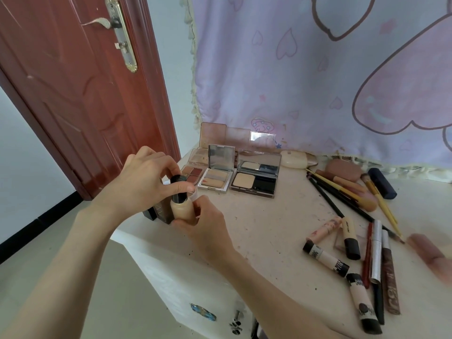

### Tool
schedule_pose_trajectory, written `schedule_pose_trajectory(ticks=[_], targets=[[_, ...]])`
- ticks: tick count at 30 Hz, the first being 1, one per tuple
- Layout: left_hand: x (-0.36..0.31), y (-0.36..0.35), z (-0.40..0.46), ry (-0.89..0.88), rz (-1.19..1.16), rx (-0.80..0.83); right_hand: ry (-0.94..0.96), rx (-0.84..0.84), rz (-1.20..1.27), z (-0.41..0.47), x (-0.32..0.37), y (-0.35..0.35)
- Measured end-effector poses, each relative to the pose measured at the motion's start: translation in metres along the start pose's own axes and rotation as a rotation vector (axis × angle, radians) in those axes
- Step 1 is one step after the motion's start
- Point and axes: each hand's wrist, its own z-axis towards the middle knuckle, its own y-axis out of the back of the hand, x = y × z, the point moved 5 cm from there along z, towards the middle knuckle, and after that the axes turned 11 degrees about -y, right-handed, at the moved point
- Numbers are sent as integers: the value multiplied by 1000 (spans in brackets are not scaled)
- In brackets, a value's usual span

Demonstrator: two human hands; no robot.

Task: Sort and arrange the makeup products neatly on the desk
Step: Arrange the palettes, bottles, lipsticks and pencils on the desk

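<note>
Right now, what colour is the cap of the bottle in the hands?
Black; the bottle cap tops a beige bottle, clearest in the head view.

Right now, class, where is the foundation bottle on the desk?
The foundation bottle stands upright at the desk's left front corner, held by both hands: left hand on its black cap, right hand round its base, just before the open compacts.

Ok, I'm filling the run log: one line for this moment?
left hand grips cap | right hand holds foundation bottle | desk left corner
</note>
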Motion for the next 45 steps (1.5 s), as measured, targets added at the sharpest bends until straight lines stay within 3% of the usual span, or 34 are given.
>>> schedule_pose_trajectory(ticks=[4,8,12,20,28,45], targets=[[-1,3,-3,-9,47,-37,-3,41,-14,0,-2,3],[-20,9,-6,-83,44,-199,-53,106,-75,-6,-4,20],[-61,-8,3,-204,-64,-283,7,53,-296,-13,-4,76],[-135,-136,13,-219,-243,127,2,-169,-652,-14,-27,204],[-142,-172,21,-254,-64,243,-77,-209,-957,47,-47,252],[-140,-176,27,-239,-84,314,-91,-254,-1362,139,-67,237]])
